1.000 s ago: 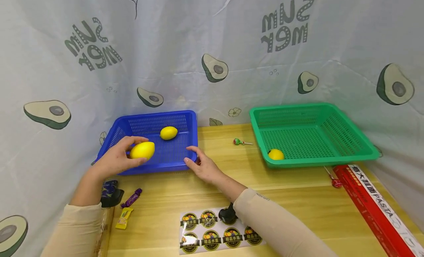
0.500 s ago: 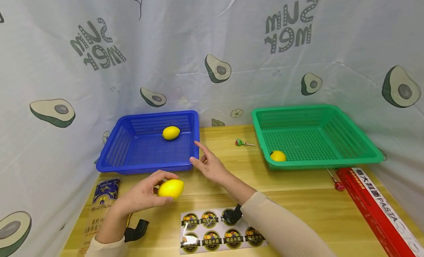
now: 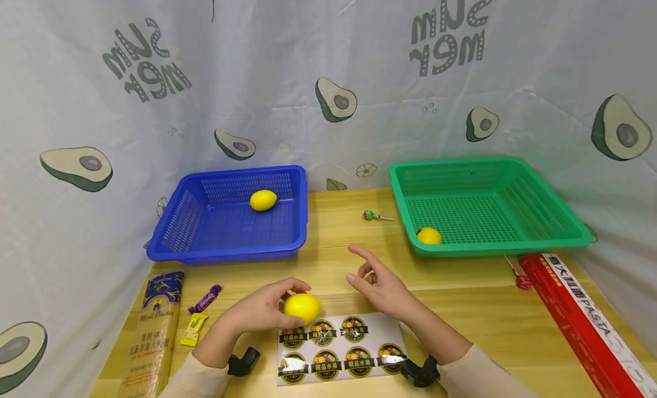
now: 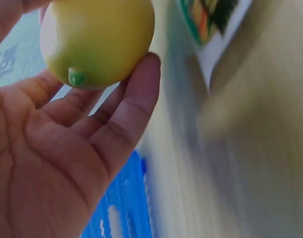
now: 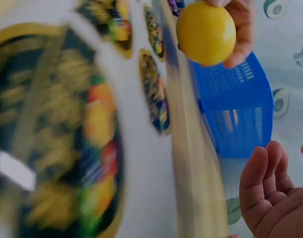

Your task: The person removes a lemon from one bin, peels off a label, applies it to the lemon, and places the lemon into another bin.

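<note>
Head view: the left hand gripped a lemon in curled fingers, just over the top edge of a sticker sheet on the table. The right hand hovered beside it, fingers loosely spread and holding nothing.

Left wrist view: fingertips cradled the lemon.

Right wrist view: blurred stickers; the lemon showed before a blue basket.
</note>
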{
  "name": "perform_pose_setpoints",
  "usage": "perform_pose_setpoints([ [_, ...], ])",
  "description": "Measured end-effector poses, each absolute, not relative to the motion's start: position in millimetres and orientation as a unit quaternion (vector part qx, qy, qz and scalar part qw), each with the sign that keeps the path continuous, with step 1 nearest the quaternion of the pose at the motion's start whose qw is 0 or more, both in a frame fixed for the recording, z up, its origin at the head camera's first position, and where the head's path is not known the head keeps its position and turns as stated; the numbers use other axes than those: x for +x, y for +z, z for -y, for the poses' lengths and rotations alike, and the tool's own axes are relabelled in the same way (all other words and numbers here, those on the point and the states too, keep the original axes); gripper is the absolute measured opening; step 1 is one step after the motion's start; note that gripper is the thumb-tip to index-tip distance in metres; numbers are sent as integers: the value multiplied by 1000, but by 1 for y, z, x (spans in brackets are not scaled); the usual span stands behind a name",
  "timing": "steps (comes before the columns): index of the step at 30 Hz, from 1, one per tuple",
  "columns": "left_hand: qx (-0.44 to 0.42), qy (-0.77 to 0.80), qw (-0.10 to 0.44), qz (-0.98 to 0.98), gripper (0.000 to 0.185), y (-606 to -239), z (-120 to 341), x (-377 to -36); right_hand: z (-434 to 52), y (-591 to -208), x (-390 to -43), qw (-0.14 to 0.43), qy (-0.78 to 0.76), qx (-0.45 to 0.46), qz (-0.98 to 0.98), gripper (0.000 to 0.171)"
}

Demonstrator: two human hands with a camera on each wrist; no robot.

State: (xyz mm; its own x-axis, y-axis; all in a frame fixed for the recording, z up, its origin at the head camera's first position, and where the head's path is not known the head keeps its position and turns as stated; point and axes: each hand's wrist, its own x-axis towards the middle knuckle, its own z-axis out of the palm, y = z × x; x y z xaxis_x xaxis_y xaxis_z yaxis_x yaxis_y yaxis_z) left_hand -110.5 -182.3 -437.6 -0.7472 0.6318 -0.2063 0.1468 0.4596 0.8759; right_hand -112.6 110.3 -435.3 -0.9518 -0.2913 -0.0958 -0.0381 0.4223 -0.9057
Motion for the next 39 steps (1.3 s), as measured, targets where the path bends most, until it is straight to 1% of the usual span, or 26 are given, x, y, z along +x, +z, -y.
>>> perform_pose_setpoints([
  [3, 245, 461, 257, -813, 57, -442, 166, -118, -127, -438, -99, 130, -533, -98, -830, 59],
  [8, 248, 458, 207, -828, 50, -447, 136, -131, -145, -446, -82, 158, -537, -85, -825, 58],
  [11, 236, 468, 179, -832, 50, -452, 119, -137, -149, -452, -76, 170, -525, -90, -829, 53],
  [14, 227, 480, 162, -832, 51, -459, 105, -141, -149, -456, -74, 179, -515, -117, -830, 46],
  [20, 204, 510, 158, -820, 49, -473, 95, -142, -143, -455, -73, 211, -483, -199, -826, 31],
  [26, 196, 532, 153, -809, 51, -481, 96, -142, -136, -455, -83, 224, -431, -276, -829, 27],
  [32, 197, 543, 160, -800, 56, -483, 96, -139, -136, -465, -88, 251, -418, -279, -827, 27],
  [39, 198, 541, 170, -799, 61, -481, 95, -142, -137, -466, -91, 229, -406, -283, -838, 30],
])
